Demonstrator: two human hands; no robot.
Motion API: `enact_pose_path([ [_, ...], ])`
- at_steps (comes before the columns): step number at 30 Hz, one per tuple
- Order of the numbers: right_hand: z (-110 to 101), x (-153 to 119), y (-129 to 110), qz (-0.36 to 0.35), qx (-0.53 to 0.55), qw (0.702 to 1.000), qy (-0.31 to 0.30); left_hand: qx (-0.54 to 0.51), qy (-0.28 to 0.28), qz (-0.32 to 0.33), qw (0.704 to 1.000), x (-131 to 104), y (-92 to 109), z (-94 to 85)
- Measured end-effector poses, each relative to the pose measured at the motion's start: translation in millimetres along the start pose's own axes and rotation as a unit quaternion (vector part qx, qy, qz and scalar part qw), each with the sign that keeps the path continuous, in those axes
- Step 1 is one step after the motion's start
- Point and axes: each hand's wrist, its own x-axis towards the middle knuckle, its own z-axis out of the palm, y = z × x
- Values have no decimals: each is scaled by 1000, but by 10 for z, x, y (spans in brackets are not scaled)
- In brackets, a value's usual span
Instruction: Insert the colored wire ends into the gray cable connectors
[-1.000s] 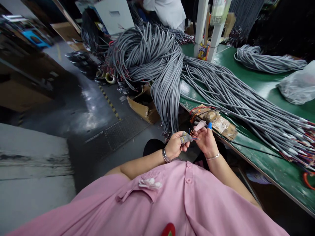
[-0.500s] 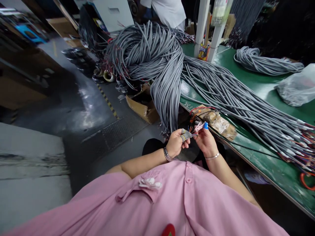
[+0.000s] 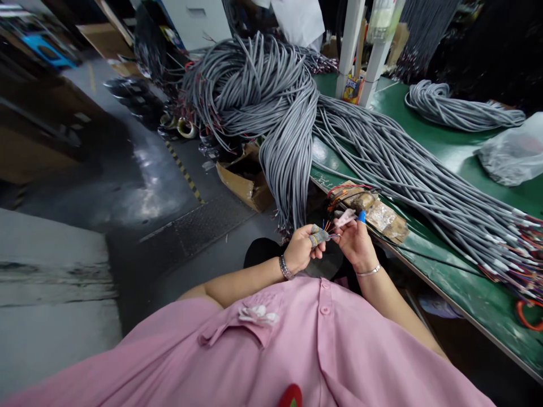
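My left hand (image 3: 300, 249), with grey striped coverings on its fingertips, is closed in a pinch on the end of a cable. Thin coloured wires (image 3: 326, 225), orange and blue among them, fan out from this end. Close by on the right is my right hand (image 3: 357, 244), palm up, with a blue cover on the thumb tip. Its thumb stands apart from the fingers, and a pale pinkish wrapping (image 3: 345, 217) shows at a finger. Some wire tips reach its fingertips; whether they touch is too small to tell.
Long grey cables (image 3: 382, 147) lie across the green table (image 3: 462, 152), with a big coil hanging over its edge. A wooden block (image 3: 392, 226) with plastic wrap sits at the near edge. An open cardboard box (image 3: 244, 186) stands on the floor. A plastic bag (image 3: 515, 150) lies at right.
My right thumb has moved away from the fingers, and the right hand has shifted slightly right. My left hand still pinches the cable end.
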Motion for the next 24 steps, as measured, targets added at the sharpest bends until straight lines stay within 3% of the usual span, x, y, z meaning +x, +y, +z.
enact_pose_path([
  [7,49,-26,-25,-45,-42,998,16,-104,21,-43,993,-21,-8,-47],
  [14,-13,8,79,-131,-81,988,18,-122,27,-58,991,-8,-48,-31],
  [24,-92,142,80,-85,-20,996,10,-98,39,-80,991,25,-169,4],
])
